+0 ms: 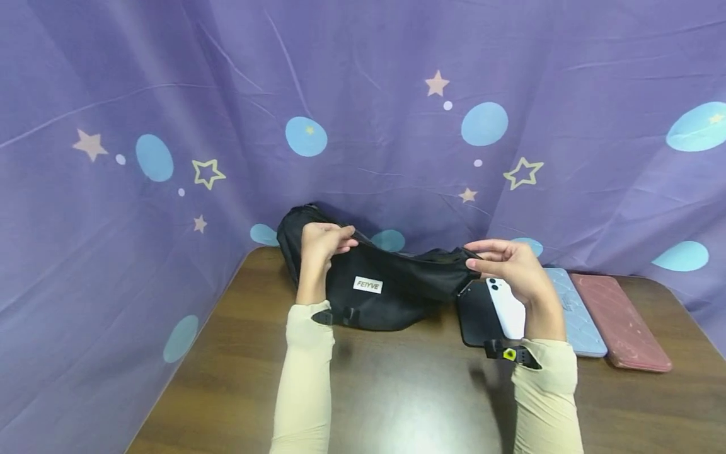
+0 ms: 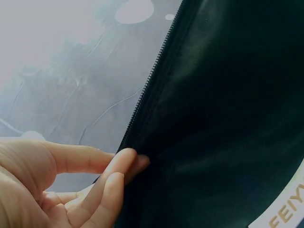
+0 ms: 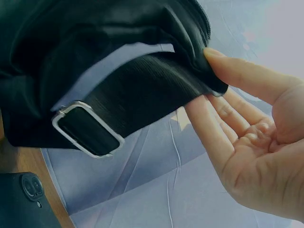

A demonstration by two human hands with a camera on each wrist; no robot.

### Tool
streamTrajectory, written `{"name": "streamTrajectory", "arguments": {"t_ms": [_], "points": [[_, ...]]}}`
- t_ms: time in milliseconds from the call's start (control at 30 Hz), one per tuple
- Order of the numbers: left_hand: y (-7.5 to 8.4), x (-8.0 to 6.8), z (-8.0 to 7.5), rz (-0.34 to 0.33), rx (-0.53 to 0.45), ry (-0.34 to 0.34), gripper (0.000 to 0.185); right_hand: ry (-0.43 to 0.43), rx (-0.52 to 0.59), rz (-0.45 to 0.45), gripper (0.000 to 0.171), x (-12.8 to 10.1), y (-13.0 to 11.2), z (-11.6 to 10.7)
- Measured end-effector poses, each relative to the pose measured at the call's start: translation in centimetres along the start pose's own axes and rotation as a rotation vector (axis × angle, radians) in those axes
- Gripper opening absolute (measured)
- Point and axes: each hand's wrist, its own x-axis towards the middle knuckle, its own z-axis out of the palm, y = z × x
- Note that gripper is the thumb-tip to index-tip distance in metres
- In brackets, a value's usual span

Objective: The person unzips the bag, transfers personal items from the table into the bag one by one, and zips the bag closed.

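Currently you hold the black bag [image 1: 386, 284] up by its two ends near the worktop's [image 1: 397, 391] far edge, against the purple curtain [image 1: 170, 94]. Your left hand [image 1: 320, 243] pinches the top rim beside the zip [image 2: 147, 95], fingers curled onto the fabric. Your right hand [image 1: 513, 265] pinches the other end where the strap [image 3: 142, 85] joins, thumb above, fingers below; the metal buckle [image 3: 88, 129] hangs just under it. Whether the zip is open or closed cannot be told from these views, so progress is judged early: the bag is gripped and stretched, nothing visibly put in or taken out. Four phones remain on the worktop toward its right edge: a black phone [image 1: 476, 312] and a white phone [image 1: 507, 309] under your right wrist, then a blue phone [image 1: 578, 315] and a red phone [image 1: 621, 321].
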Motion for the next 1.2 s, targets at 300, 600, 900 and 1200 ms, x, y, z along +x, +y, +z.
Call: {"name": "streamTrajectory", "arguments": {"t_ms": [300, 600, 900, 1200], "points": [[2.5, 0.4, -0.1, 0.031, 0.134, -0.102, 0.023, -0.261, -0.133, 0.039, 0.039, 0.3, 0.7, 0.3], [4.0, 1.3, -0.5, 0.079, 0.399, -0.205, 0.024, -0.321, -0.251, -0.013, 0.035, -0.4, -0.3, 1.2], [7.1, 1.3, -3.1, 0.081, 0.642, -0.272, 0.015, -0.242, -0.088, -0.021, 0.033, -0.2, -4.7, 3.1], [8.2, -0.3, -1.5, 0.041, 0.748, -0.366, 0.028, -0.39, -0.032, 0.1, 0.035, 2.2, -8.2, 6.7]]}}
